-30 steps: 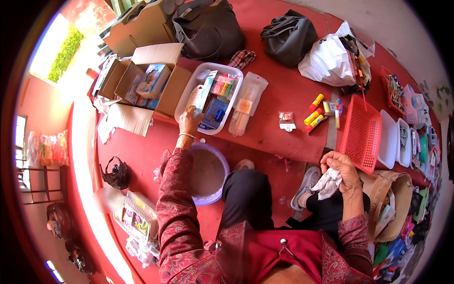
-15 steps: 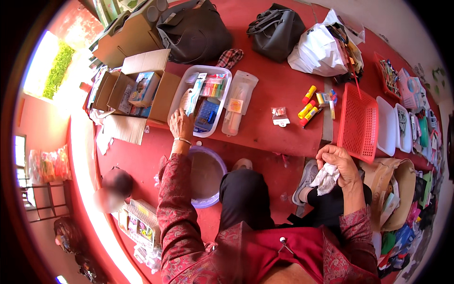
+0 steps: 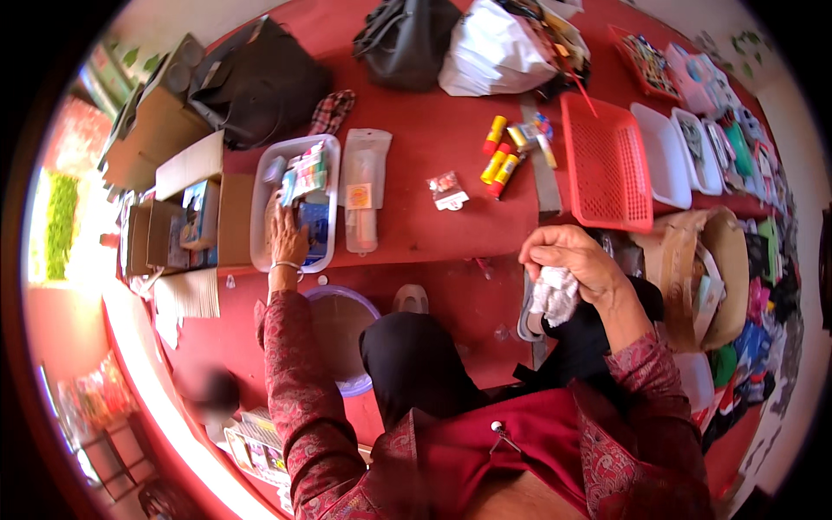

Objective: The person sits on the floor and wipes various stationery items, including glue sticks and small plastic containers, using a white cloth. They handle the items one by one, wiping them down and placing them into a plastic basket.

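Note:
A white plastic tray (image 3: 258, 227) holds several packaged items, among them a packet of coloured pens (image 3: 305, 172) and a blue box (image 3: 314, 222). My left hand (image 3: 288, 237) reaches over the tray's near left part, fingers stretched out; what the fingertips touch is unclear. In my right hand (image 3: 579, 260), raised above my knee, a crumpled white cloth (image 3: 555, 295) is pinched and hangs below the fingers. Just right of the tray lies a clear plastic pouch (image 3: 360, 195) with an orange label. Several yellow-and-red glue sticks (image 3: 500, 169) and a small packet (image 3: 446, 190) lie farther right.
An open cardboard box (image 3: 236, 221) stands left of the tray. A red basket (image 3: 607, 165) and white trays (image 3: 663, 156) line the right side. Dark bags (image 3: 251, 82) and a white bag (image 3: 494, 52) sit at the back. A purple-rimmed basin (image 3: 345, 334) is below my left forearm.
The whole view has shifted, so the tray and other things appear farther left. My left hand stays over the tray, and the packets inside lie differently. My right hand still holds the cloth.

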Demonstrator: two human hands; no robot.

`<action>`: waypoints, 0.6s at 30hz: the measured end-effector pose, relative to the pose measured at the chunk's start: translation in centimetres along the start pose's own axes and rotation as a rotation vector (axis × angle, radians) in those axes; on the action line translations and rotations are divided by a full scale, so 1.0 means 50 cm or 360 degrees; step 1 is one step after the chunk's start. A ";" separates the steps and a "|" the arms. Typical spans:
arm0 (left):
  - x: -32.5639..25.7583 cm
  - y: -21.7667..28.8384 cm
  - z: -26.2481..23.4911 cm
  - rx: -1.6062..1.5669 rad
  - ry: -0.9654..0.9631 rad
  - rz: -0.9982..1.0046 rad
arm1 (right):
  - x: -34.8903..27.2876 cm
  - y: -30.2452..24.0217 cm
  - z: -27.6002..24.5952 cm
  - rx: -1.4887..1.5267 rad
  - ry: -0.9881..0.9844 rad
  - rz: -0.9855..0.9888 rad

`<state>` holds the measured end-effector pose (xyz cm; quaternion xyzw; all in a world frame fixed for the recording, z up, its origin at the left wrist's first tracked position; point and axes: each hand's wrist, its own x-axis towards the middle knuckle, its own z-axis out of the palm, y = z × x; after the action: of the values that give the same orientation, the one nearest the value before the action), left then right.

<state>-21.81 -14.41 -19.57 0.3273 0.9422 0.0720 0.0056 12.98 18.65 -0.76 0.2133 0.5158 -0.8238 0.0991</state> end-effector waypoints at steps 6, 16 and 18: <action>0.008 0.029 -0.056 -0.0003 0.0146 -0.0272 | -0.015 0.010 -0.002 -0.0030 -0.0151 0.0033; -0.030 0.506 -0.381 -0.1126 0.0271 0.0388 | -0.022 0.055 -0.001 -0.0356 -0.0309 -0.0024; -0.071 0.610 -0.419 -0.1534 0.0282 0.0347 | -0.028 0.074 0.003 -0.0560 -0.0377 -0.0063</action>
<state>-1.44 4.31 5.28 0.3766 0.7589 0.5268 0.0684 15.61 16.77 -3.02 0.0842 0.6405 -0.7421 0.1787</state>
